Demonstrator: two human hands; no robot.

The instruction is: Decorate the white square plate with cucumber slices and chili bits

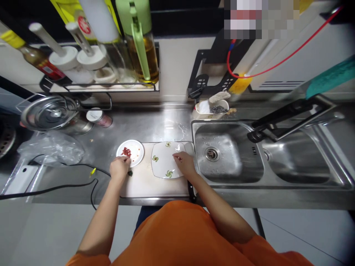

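A small round white plate point(138, 147) bears chopped red pieces point(127, 152), perhaps chili. My left hand point(119, 169) is closed at its near rim, fingers curled over the edge; the grip underneath is hidden. To the right lies a larger square white plate point(163, 162) with green swirl patterns, on a pale cutting board point(149, 188). Over its right side my right hand point(185, 164) is closed in a pinch, and whatever sits between the fingertips is too small to name. Beside the right wrist, a knife's black handle point(191, 192) sticks out at the board's near right edge.
A double steel sink point(230, 147) with a black faucet point(266, 125) lies right. Behind stand a seasoning rack point(111, 85), an oil bottle point(141, 55) and a scrubber holder point(210, 111). Left are a lidded pot point(54, 112), a jar point(99, 117), a plastic bag point(51, 147) and black cables point(80, 167).
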